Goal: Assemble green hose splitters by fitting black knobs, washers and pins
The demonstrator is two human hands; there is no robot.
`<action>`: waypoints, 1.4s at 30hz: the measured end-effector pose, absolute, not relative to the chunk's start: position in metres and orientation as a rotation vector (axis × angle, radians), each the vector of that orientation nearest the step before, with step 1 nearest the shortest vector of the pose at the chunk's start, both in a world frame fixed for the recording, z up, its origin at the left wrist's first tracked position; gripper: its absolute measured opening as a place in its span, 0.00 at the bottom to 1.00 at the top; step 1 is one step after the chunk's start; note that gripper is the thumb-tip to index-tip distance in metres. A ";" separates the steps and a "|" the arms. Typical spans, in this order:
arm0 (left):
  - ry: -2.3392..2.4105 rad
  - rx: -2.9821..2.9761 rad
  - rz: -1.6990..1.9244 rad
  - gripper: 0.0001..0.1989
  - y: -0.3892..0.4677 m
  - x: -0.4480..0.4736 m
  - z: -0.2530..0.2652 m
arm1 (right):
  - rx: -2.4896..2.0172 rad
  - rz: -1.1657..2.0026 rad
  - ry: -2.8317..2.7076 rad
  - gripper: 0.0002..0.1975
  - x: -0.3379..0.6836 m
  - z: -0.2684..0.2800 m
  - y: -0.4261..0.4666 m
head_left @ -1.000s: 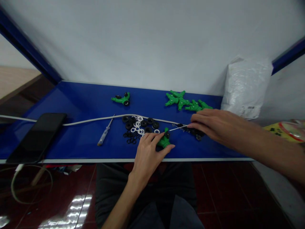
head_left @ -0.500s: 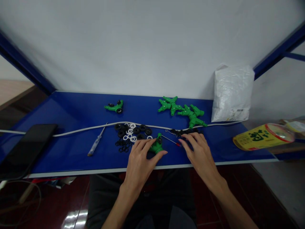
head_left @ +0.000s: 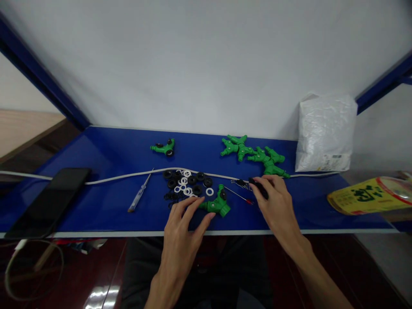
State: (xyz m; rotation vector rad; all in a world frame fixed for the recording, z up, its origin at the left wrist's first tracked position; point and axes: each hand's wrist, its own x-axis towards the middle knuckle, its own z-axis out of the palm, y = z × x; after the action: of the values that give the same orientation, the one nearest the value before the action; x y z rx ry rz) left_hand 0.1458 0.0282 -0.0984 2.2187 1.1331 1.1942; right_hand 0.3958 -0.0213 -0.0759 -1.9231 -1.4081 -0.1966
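L hand [head_left: 183,225] is curving by the left end of a green fitting [head_left: 219,206] that's lying nr the table's [head_left: 112,148] front edge, R of the rings [head_left: 193,189]; can't tell if it's gripping. R hand [head_left: 273,201] is pinching a black item [head_left: 259,188], w/ a red-ended rod [head_left: 238,195] lying btwn it & the fitting.

L hand [head_left: 183,227] by grn fitting [head_left: 216,207], R hand [head_left: 273,201] w/ blk piece [head_left: 259,188]
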 end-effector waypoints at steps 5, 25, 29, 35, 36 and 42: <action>1.064 2.212 1.060 0.19 0.033 0.143 -0.099 | -1.480 0.741 -0.691 0.18 0.359 -0.042 -0.024; 0.973 2.203 0.931 0.12 0.042 0.145 -0.104 | -1.698 0.419 -1.572 0.06 0.314 -0.051 -0.019; 0.980 2.210 0.943 0.11 0.042 0.145 -0.102 | -1.735 0.233 -1.814 0.08 0.308 -0.051 -0.016; 0.980 2.194 0.922 0.11 0.042 0.144 -0.096 | -1.765 0.241 -1.969 0.08 0.306 -0.039 -0.015; 0.981 2.199 0.917 0.11 0.041 0.144 -0.096 | -1.768 0.252 -1.982 0.07 0.306 -0.038 -0.015; 0.983 2.250 0.918 0.11 0.041 0.145 -0.101 | -1.844 0.315 -2.031 0.07 0.308 -0.039 -0.010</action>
State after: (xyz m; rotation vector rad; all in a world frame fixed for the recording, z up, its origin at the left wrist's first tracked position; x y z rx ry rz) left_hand 0.1449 0.0413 -0.1014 2.2497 0.9827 0.9184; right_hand 0.3084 -0.0096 -0.0391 -1.8439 -2.0309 0.3148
